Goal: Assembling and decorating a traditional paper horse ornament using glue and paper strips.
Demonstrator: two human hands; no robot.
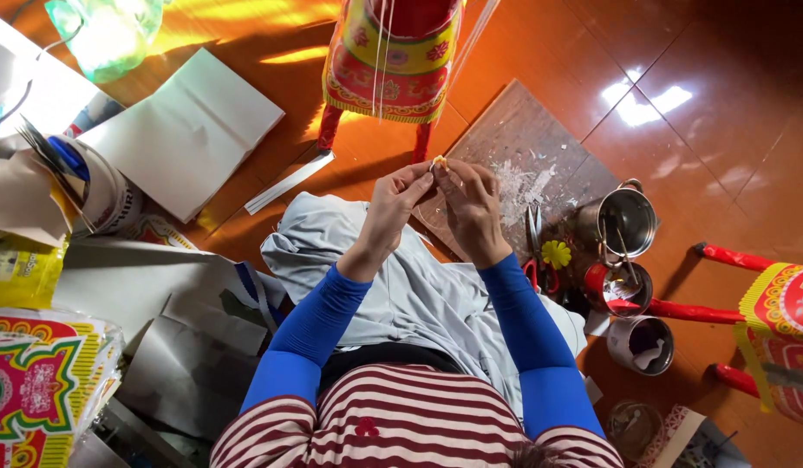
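Left hand (389, 211): fingertips pinched on small yellow piece (438, 162).
Right hand (471, 208): pinching same piece — scissors (535, 243) at 3 o'clock.

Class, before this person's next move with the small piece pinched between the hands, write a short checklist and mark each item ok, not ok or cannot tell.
1. Both hands on the small yellow-white piece: left hand and right hand meet at it, ok.
2. Grip firmness on the piece: cannot tell, too small.
3. Grey cloth covers the lap: ok.
4. Red-handled scissors lie apart from the hands, on the scuffed wooden board: ok.
5. Steel pot stands upright beside the board: ok.
6. Contents of the red round tin: cannot tell.
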